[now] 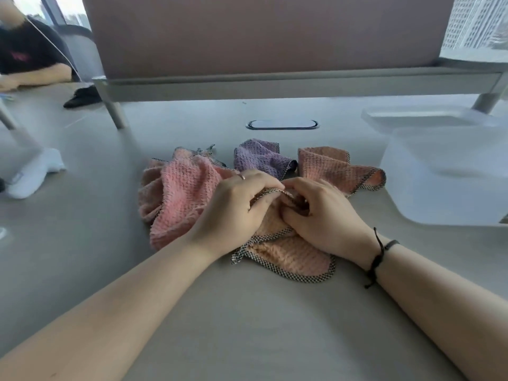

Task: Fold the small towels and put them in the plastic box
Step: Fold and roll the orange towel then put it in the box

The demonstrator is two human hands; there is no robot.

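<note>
- Head view: both hands meet at the middle of a grey table (82, 243), over a heap of small towels.
- The left hand (236, 204) is closed on the checked hem of the peach towel (291, 257); its fingers curl over the edge, and a ring sits on one finger.
- The right hand (321, 213) pinches the same towel just beside the left, its fingertips tucked into the cloth. A black cord (378, 254) is tied round that wrist.
- The peach towel lies crumpled under both hands, its near part spread flat toward the person, with a checked border all round.
- A pink towel (176, 193) lies bunched to the left, touching the left hand.
- A purple towel (261, 158) lies behind the hands, rumpled.
- Another peach towel (332, 166) lies to the right of the purple one, loosely folded over itself.
- The box (445, 177), of clear frosted plastic, stands open at the right, near the towels but apart from them. Its lid (423, 116) lies just behind it.
- An oval cable port (281, 124) sits in the table beyond the towels, and a brown panel (261, 37) stands behind it.
- At far left another person's arm (35, 75) rests on the table in a black sleeve.
- No writing or brand can be read anywhere.
</note>
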